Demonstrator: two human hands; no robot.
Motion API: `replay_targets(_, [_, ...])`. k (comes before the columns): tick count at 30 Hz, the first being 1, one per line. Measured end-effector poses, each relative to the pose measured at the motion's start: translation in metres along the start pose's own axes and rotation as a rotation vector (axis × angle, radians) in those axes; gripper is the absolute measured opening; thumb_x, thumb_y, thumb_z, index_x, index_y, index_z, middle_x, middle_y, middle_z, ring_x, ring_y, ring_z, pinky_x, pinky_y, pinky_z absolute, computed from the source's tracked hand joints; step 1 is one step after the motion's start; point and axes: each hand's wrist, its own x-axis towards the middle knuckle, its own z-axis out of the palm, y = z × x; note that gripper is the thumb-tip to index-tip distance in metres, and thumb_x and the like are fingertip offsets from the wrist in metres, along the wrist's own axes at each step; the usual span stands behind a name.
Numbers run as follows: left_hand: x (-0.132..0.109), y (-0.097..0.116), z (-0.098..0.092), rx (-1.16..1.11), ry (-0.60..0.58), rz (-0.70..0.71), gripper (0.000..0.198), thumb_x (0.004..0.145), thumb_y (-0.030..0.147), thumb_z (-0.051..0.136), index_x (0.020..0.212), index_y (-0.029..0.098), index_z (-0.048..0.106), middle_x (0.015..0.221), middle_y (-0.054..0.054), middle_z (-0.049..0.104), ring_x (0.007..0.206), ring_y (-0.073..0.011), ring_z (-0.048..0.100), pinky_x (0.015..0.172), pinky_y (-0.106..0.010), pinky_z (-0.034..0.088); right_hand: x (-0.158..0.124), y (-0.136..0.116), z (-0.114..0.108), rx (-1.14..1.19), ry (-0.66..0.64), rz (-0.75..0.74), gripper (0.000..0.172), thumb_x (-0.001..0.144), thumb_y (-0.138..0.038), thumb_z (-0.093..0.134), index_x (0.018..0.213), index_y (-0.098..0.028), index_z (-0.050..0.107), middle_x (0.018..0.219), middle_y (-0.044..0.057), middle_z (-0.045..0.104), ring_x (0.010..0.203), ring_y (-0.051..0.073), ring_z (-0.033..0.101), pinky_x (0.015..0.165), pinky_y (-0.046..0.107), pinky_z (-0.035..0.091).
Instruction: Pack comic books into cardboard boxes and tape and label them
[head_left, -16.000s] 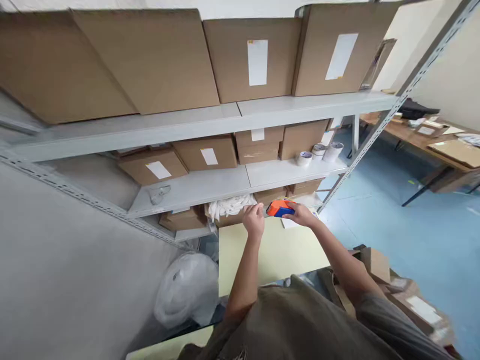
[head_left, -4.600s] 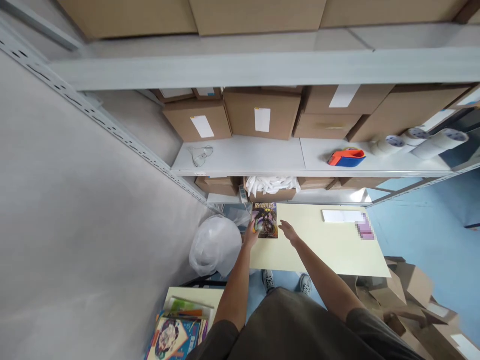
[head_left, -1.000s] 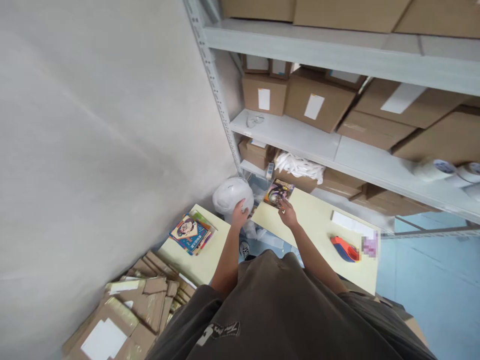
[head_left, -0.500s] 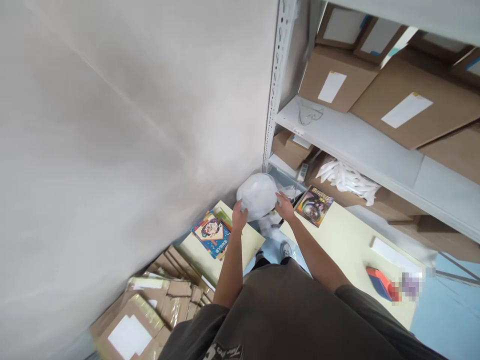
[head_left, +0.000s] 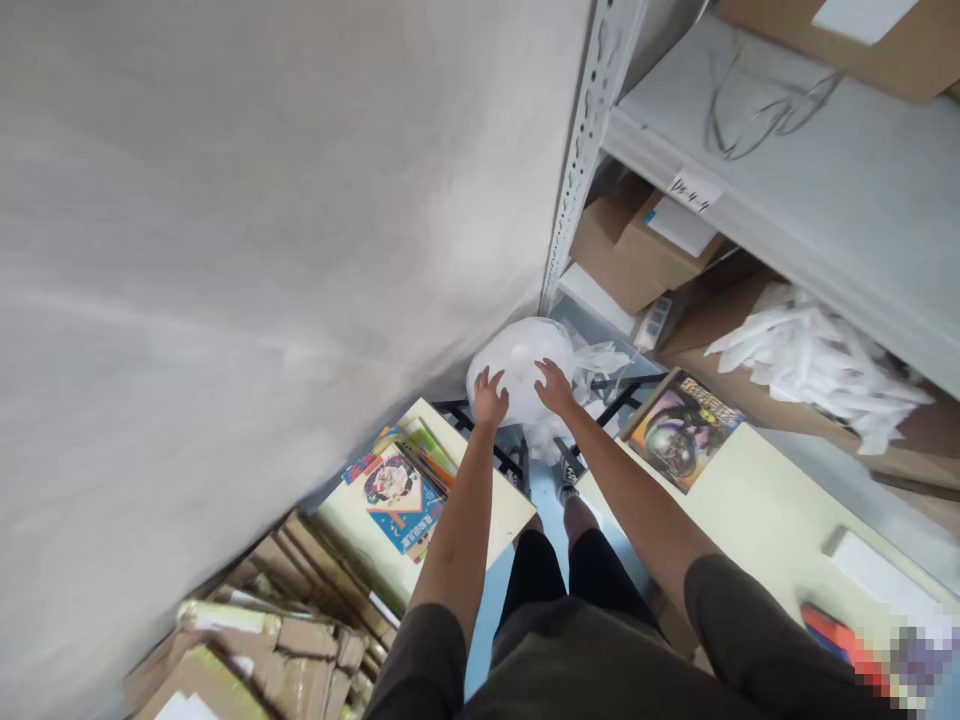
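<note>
Person stands in the corner by the wall, bent over, both arms reaching down. Left hand (head_left: 491, 397) and right hand (head_left: 553, 385) are both laid on top of a crumpled white translucent plastic bag bundle (head_left: 519, 352). Fingers of both hands are splayed and pressed onto the plastic, not curled closed; no pinch or clench visible. The hands sit just beside each other, left one on the near-left of the bundle, right one on its top. The bag sits low in the corner at the foot of the grey perforated metal shelf upright (head_left: 586, 140), against the grey wall (head_left: 225, 200), over a black metal frame (head_left: 609, 402), between two tables. Right of it is a pale yellow tabletop (head_left: 750, 510) with a dark glossy book with a purple-green sphere on its cover (head_left: 682, 430) lying flat near the table's corner, close to the bag but not touching. Farther along that table are a white paper sheet (head_left: 877, 575) and an orange and blue tape dispenser (head_left: 829, 632), partly blurred. Left of the bag, a smaller pale yellow table (head_left: 504, 508) carries a stack of colourful children's books (head_left: 396, 488). A pile of flattened brown cardboard (head_left: 262, 630) lies on the floor bottom left. The lowest shelf holds brown cardboard boxes (head_left: 637, 245) and a heap of white shredded strips (head_left: 817, 360).
</note>
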Motion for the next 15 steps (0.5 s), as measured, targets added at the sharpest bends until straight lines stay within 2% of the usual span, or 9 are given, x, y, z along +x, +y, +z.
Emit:
replay_targets(3, [0.028, -0.002, 0.005, 0.263, -0.053, -0.052, 0.048, 0.097, 0.021, 0.061, 0.141, 0.032, 0.077, 0.179, -0.003, 0.037, 0.166, -0.0388, 0.024, 0.13, -0.058, 0.036, 0.028, 0.016, 0.029, -0.026, -0.064, 0.006, 0.064, 0.099, -0.023, 0.054, 0.163, -0.018, 0.054, 0.173, 0.014, 0.047, 0.16, 0.03, 0.042, 0.134, 0.048, 0.034])
replay_targets(5, [0.049, -0.003, 0.009, 0.381, -0.104, -0.091, 0.049, 0.095, 0.018, 0.06, 0.137, 0.032, 0.08, 0.179, -0.004, 0.037, 0.164, -0.0412, 0.027, 0.126, -0.062, 0.038, 0.048, 0.026, 0.048, -0.061, -0.119, 0.019, 0.063, 0.099, -0.021, 0.053, 0.162, -0.016, 0.055, 0.172, 0.015, 0.047, 0.16, 0.029, 0.043, 0.133, 0.045, 0.035])
replay_targets(7, [0.069, -0.006, 0.014, 0.443, -0.126, -0.123, 0.056, 0.093, 0.014, 0.059, 0.145, 0.029, 0.074, 0.175, -0.01, 0.043, 0.159, -0.0421, 0.035, 0.122, -0.064, 0.041, 0.071, 0.036, 0.067, -0.103, -0.173, 0.03, 0.062, 0.101, -0.019, 0.053, 0.162, -0.016, 0.055, 0.172, 0.016, 0.047, 0.16, 0.029, 0.044, 0.131, 0.045, 0.038])
replay_targets(11, [0.104, -0.012, 0.027, 0.443, -0.061, -0.108, 0.07, 0.095, 0.008, 0.05, 0.163, 0.02, 0.056, 0.164, -0.02, 0.054, 0.149, -0.0393, 0.047, 0.116, -0.06, 0.045, 0.115, 0.056, 0.1, -0.162, -0.245, 0.045, 0.06, 0.1, -0.02, 0.058, 0.161, -0.02, 0.057, 0.175, 0.017, 0.042, 0.153, 0.033, 0.054, 0.125, 0.047, 0.045])
replay_targets(15, [0.126, -0.017, 0.041, 0.379, 0.085, -0.052, 0.076, 0.093, 0.006, 0.048, 0.168, 0.019, 0.047, 0.163, -0.022, 0.053, 0.146, -0.0383, 0.051, 0.114, -0.057, 0.048, 0.158, 0.075, 0.126, -0.153, -0.256, 0.088, 0.063, 0.097, -0.021, 0.067, 0.16, -0.02, 0.057, 0.18, 0.022, 0.028, 0.136, 0.032, 0.068, 0.116, 0.044, 0.053])
